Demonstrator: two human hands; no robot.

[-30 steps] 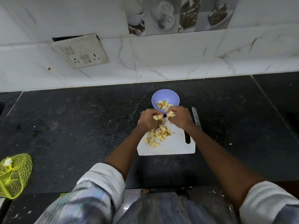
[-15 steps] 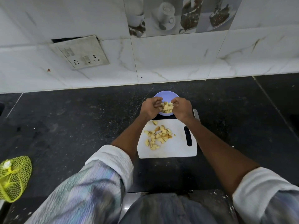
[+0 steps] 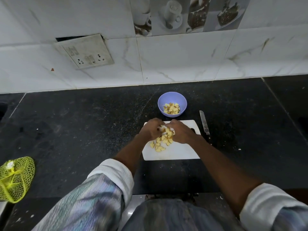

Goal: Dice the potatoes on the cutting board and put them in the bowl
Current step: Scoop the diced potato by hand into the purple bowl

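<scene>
In the middle of the frame, the left hand [image 3: 152,129] and the right hand [image 3: 180,133] come together over the white cutting board [image 3: 176,152]. The fingers of both hands curl in around a small heap of potato pieces [image 3: 166,133], cupping them from two sides. More potato pieces lie loose on the board just below the hands, toward the lower left part of the board.

The purple bowl [image 3: 172,97] sits just above the board, a little higher in the frame. It already has some potato pieces in it. A knife [image 3: 204,124] lies on the black counter [image 3: 83,124] right beside the board's right edge. No hand touches it.

The potato pieces look small, light and hard. They are probably wet from cutting, so they may be slippery and stick to fingers. They will not squash easily, but they are many and loose, so some can drop out between the hands. The best way to take them is likely to scoop from both sides with cupped hands held close together, and carry them low over the bowl.

At the lower left of the frame lies a yellow net bag [image 3: 15,178]. On the tiled wall, upper left, is a switch plate [image 3: 85,51].
</scene>
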